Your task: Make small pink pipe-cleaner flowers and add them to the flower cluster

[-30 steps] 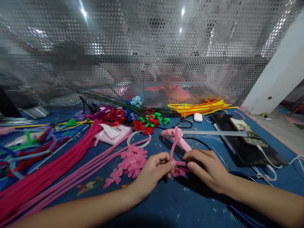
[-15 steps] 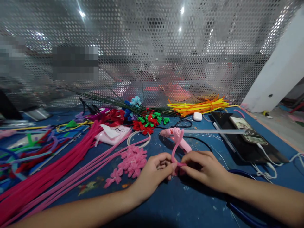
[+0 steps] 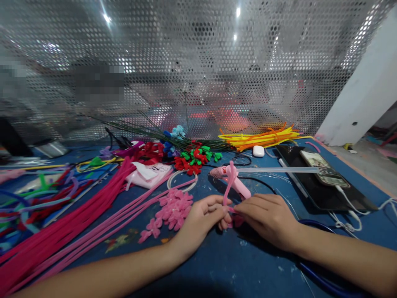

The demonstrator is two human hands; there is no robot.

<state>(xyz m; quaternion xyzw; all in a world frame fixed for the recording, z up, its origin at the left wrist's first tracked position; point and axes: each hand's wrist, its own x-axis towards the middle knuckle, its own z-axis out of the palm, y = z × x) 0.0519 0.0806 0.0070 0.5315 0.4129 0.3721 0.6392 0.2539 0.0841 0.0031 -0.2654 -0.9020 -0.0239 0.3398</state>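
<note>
A pink pipe cleaner (image 3: 229, 186) is pinched between my two hands, its free end standing up in a slight curve. My left hand (image 3: 208, 215) grips it between thumb and fingers. My right hand (image 3: 266, 219) closes on the same piece from the other side, its fingertips partly hidden. Below the fingers part of a pink bent shape shows. Just behind lies a pink glue gun (image 3: 238, 185) with a long clear glue stick (image 3: 279, 169) sticking out to the right. Left of my left hand is a cluster of pink fuzzy flowers (image 3: 175, 209).
Magenta pipe cleaners (image 3: 93, 207) and lighter pink ones (image 3: 124, 215) run along the left. Red and green flowers (image 3: 195, 159) lie at the back beside yellow and orange pipe cleaners (image 3: 260, 138). A phone (image 3: 325, 167) rests on a black tablet (image 3: 297, 182). Perforated metal sheeting (image 3: 198, 62) rises behind.
The upright end of the pink pipe cleaner has shifted left and straightened. My right hand has turned over more, its back now facing up, with the fingers closer to my left hand.
</note>
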